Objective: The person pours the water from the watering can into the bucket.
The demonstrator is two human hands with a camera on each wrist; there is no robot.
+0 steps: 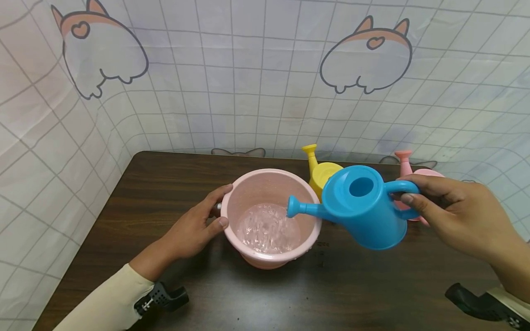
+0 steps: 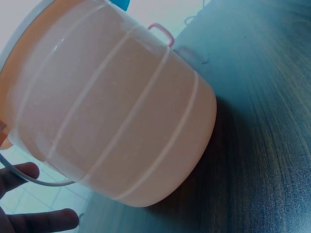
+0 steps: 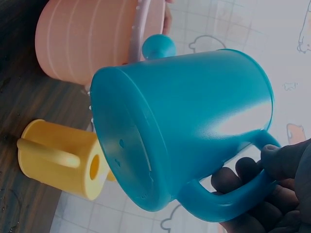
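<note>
A pink bucket (image 1: 271, 256) stands on the table with rippling water (image 1: 269, 230) inside. My left hand (image 1: 192, 227) holds the bucket's left rim, thumb and index finger at the edge. In the left wrist view, two of its fingertips (image 2: 53, 221) stick out beside the bucket's thin handle (image 2: 43, 183). With my right hand (image 1: 468, 214) I grip the handle of a blue watering can (image 1: 364, 220), fingers curled through the loop. The can is raised and tipped left, its spout head (image 1: 293, 207) over the bucket's opening. Wet drops show at the can's base in the right wrist view.
Behind the blue can stands a yellow watering can (image 1: 325, 174). A pink watering can (image 1: 403, 161) is at the back right, partly hidden by my right hand. The dark wooden table (image 1: 248, 303) ends at a white grid-patterned curtain (image 1: 248, 92) with drawn animals.
</note>
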